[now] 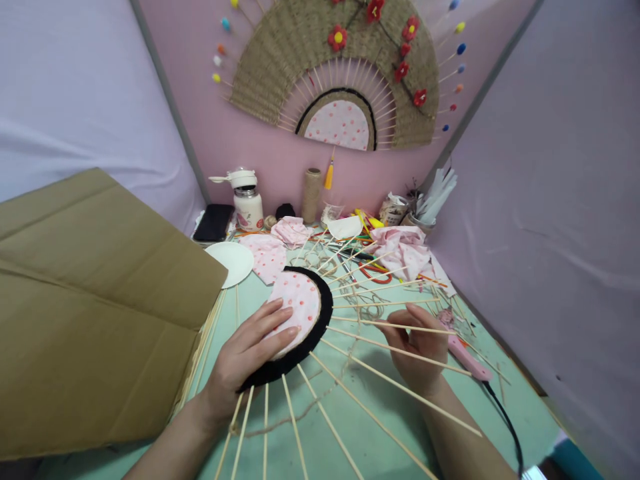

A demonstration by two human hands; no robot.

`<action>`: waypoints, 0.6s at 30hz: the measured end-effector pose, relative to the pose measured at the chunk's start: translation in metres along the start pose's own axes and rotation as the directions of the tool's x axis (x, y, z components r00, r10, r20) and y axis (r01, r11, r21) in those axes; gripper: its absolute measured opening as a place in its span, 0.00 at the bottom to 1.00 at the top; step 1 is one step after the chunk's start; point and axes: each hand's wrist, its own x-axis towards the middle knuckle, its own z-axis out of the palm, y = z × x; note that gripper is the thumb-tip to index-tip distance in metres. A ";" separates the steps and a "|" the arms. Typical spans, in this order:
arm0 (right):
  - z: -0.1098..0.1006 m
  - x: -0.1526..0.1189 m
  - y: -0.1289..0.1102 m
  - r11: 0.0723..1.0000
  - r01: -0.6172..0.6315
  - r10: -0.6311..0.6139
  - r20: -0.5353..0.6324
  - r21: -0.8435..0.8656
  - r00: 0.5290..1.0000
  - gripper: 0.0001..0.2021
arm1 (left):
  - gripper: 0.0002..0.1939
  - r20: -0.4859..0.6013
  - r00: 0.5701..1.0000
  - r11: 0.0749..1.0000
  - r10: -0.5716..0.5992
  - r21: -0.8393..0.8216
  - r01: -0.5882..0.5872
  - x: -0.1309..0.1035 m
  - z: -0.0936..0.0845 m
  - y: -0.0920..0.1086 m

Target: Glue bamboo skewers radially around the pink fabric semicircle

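A half-made stick fan hangs over the table, with thin wooden sticks spreading from a half-disc of pink dotted cloth edged in black. My left hand grips this half-disc, fingers flat across the cloth and the thumb hidden beneath. Brown twine passes in and out among the lower sticks. At the right, my right hand is closed in a pinch behind two sticks, its fingertips beside the twine and seemingly on it. The exact grip there is partly hidden.
A large cardboard sheet stands at the left. A pink glue gun with a black cord lies right. Behind are red-handled scissors, a white bottle, a phone and crumpled pink cloth. A finished fan hangs on the wall.
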 end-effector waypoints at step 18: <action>-0.050 0.024 0.018 0.827 -0.561 0.557 -0.208 0.045 0.804 0.07 | 0.19 0.062 0.997 0.987 0.054 0.149 -0.063 0.008 -0.014 -0.006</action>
